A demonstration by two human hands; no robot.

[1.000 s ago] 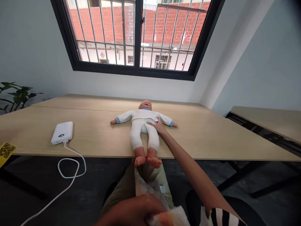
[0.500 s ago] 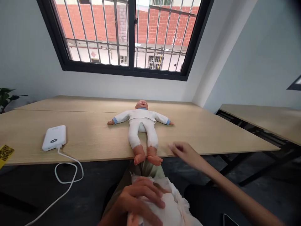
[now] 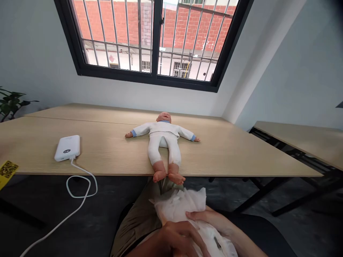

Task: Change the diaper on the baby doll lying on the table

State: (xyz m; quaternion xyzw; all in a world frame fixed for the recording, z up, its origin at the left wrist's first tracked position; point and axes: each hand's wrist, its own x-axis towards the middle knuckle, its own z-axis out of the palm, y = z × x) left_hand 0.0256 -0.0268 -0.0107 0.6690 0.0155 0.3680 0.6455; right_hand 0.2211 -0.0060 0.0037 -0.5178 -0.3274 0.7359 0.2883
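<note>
A baby doll (image 3: 163, 141) in a white suit lies on its back on the wooden table (image 3: 107, 153), its bare feet hanging over the near edge. Below it, over my lap, is a crumpled white diaper (image 3: 179, 207). My left hand (image 3: 179, 239) rests on the diaper's near part with fingers curled over it. My right hand (image 3: 206, 216) grips the diaper's right side from beside it. Neither hand touches the doll.
A white power bank (image 3: 67, 147) lies on the table at left, its white cable (image 3: 77, 189) looping off the edge. A yellow QR tag (image 3: 6, 171) is at the far left edge. A plant (image 3: 10, 101) stands far left. A second table (image 3: 302, 139) stands to the right.
My right hand left the doll's waist, swept back past the table edge, and now holds the diaper with the left hand. The diaper has come up into fuller view.
</note>
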